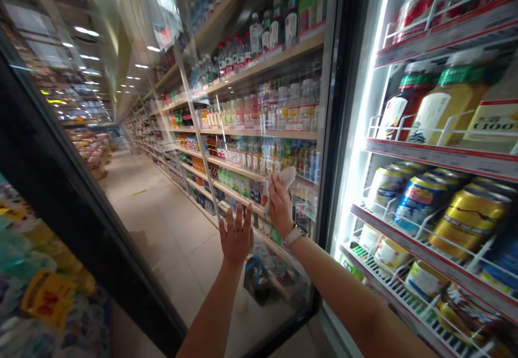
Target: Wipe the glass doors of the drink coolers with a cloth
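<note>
Two grips on a glass fridge door (174,228): left grip (237,236) open, fingers spread flat, apparently bracing the pane; right grip (280,204) closed on a white cloth (283,177) held against the glass.

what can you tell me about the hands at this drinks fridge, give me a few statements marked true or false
1. The right hand holds a crumpled white cloth against the black-framed glass door. True.
2. The left hand grasps a gold can. False: it is open, with fingers spread at the glass.
3. A white-strapped wristwatch sits on the right wrist. True.
4. The glass door is shut over the brightly lit white wire shelves. False: it stands swung open, leaving the shelves exposed.
</note>
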{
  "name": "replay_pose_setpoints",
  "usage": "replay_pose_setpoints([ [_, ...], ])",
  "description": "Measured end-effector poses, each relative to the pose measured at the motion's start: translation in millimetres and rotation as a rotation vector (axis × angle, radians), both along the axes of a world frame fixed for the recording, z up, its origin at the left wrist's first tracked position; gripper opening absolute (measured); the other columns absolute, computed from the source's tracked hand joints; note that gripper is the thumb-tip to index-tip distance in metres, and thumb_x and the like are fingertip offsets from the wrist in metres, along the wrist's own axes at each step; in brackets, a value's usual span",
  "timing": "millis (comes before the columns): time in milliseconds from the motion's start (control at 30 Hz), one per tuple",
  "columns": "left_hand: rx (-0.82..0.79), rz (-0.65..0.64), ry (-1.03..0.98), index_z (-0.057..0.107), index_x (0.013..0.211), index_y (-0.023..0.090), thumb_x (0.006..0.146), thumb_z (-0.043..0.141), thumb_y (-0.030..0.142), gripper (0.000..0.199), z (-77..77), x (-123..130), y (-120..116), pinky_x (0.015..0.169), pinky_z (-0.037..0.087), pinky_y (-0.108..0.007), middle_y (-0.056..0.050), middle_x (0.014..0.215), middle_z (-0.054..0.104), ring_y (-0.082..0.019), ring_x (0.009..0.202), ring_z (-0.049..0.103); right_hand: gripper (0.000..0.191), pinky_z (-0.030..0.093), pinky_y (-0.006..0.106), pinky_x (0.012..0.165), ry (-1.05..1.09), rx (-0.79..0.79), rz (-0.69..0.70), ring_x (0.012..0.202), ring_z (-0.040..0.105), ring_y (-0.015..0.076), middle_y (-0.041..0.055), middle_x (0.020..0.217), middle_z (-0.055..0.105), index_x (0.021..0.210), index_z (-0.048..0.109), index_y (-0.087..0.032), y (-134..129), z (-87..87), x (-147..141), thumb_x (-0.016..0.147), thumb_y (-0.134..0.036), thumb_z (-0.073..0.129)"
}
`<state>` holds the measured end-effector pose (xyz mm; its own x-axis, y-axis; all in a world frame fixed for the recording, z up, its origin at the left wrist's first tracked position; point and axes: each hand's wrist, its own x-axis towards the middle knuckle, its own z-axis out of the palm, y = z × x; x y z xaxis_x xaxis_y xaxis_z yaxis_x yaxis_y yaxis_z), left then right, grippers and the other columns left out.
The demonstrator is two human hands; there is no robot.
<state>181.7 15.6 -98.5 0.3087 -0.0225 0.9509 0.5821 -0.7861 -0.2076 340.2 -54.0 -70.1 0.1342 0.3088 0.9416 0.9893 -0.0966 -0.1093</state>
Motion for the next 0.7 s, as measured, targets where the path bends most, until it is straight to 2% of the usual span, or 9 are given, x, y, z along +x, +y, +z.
replay_pose_setpoints([
  [33, 0.011, 0.005, -0.001, 0.032, 0.15, 0.025, 0.093, 0.049, 0.023, 0.06, 0.4, 0.0, -0.4, 0.124, 0.005, -0.045, -0.007, 0.154, 0.036, -0.021, 0.15, 0.013, 0.063, 0.026, 0.052, 0.121, -0.006, -0.003, -0.011, 0.151, 0.015, 0.0228, 0.0082, 0.16, 0.03, 0.154, 0.027, -0.023, 0.8, -6.8, -3.0, 0.093, -0.005, 0.032],
  [100, 0.02, 0.004, -0.007, 0.033, 0.15, 0.025, 0.093, 0.05, 0.024, 0.059, 0.7, 0.2, -1.4, 0.124, 0.005, -0.044, -0.007, 0.154, 0.035, -0.021, 0.15, 0.012, 0.064, 0.03, 0.051, 0.119, -0.024, -0.013, -0.023, 0.149, 0.023, 0.0221, 0.007, 0.155, 0.039, 0.152, 0.033, -0.026, 0.4, -35.3, -13.2, 0.092, -0.003, 0.034],
  [267, -0.022, -0.035, -0.009, 0.032, 0.15, 0.027, 0.093, 0.051, 0.026, 0.06, -1.8, 0.2, -3.6, 0.124, 0.005, -0.046, -0.007, 0.153, 0.037, -0.022, 0.15, 0.014, 0.068, 0.046, 0.04, 0.109, -0.062, -0.059, 0.015, 0.139, 0.043, 0.0192, 0.0069, 0.141, 0.057, 0.146, 0.044, -0.024, -17.9, -131.9, -46.7, 0.085, 0.004, 0.035],
  [367, -0.052, -0.044, 0.004, 0.03, 0.151, 0.027, 0.093, 0.051, 0.028, 0.062, -3.5, -0.2, -4.5, 0.124, 0.004, -0.047, -0.007, 0.153, 0.037, -0.023, 0.15, 0.015, 0.07, 0.05, 0.033, 0.103, -0.07, -0.108, 0.048, 0.133, 0.051, 0.0181, 0.0065, 0.137, 0.061, 0.143, 0.048, -0.023, -33.8, -157.6, -54.9, 0.081, 0.006, 0.036],
  [400, -0.062, -0.045, 0.008, 0.029, 0.151, 0.027, 0.092, 0.052, 0.028, 0.063, -3.8, -0.3, -4.7, 0.124, 0.005, -0.047, -0.007, 0.154, 0.037, -0.023, 0.15, 0.015, 0.07, 0.051, 0.032, 0.103, -0.077, -0.126, 0.06, 0.131, 0.052, 0.0176, 0.0057, 0.136, 0.061, 0.142, 0.05, -0.024, -37.2, -156.3, -52.9, 0.08, 0.006, 0.037],
  [467, -0.075, -0.053, 0.016, 0.029, 0.151, 0.027, 0.092, 0.051, 0.03, 0.063, -4.1, -0.4, -5.1, 0.124, 0.004, -0.048, -0.007, 0.154, 0.036, -0.024, 0.149, 0.016, 0.067, 0.051, 0.03, 0.103, -0.099, -0.155, 0.083, 0.13, 0.054, 0.016, 0.0031, 0.136, 0.062, 0.138, 0.054, -0.027, -39.6, -139.0, -41.2, 0.081, 0.005, 0.039],
  [567, -0.085, -0.071, 0.024, 0.028, 0.151, 0.028, 0.092, 0.051, 0.032, 0.063, -3.7, -0.6, -5.0, 0.123, 0.004, -0.048, -0.007, 0.155, 0.034, -0.025, 0.149, 0.018, 0.063, 0.045, 0.036, 0.11, -0.101, -0.167, 0.077, 0.136, 0.047, 0.0172, 0.0018, 0.145, 0.054, 0.137, 0.055, -0.03, -34.3, -87.8, -11.0, 0.085, 0.002, 0.042],
  [633, -0.077, -0.085, 0.019, 0.027, 0.152, 0.029, 0.093, 0.05, 0.033, 0.064, -2.5, -1.0, -5.2, 0.123, 0.003, -0.048, -0.006, 0.156, 0.032, -0.024, 0.149, 0.017, 0.063, 0.038, 0.044, 0.115, -0.069, -0.148, 0.042, 0.143, 0.037, 0.0203, 0.0046, 0.153, 0.044, 0.143, 0.048, -0.028, -29.1, -51.1, 8.6, 0.087, 0.0, 0.041],
  [700, -0.056, -0.088, 0.007, 0.027, 0.152, 0.028, 0.092, 0.05, 0.033, 0.064, -0.6, -1.5, -6.1, 0.124, 0.003, -0.046, -0.006, 0.157, 0.03, -0.023, 0.15, 0.015, 0.064, 0.03, 0.05, 0.119, -0.019, -0.11, -0.002, 0.148, 0.025, 0.0226, 0.0073, 0.158, 0.035, 0.148, 0.04, -0.025, -25.4, -25.4, 21.8, 0.089, -0.001, 0.038],
])
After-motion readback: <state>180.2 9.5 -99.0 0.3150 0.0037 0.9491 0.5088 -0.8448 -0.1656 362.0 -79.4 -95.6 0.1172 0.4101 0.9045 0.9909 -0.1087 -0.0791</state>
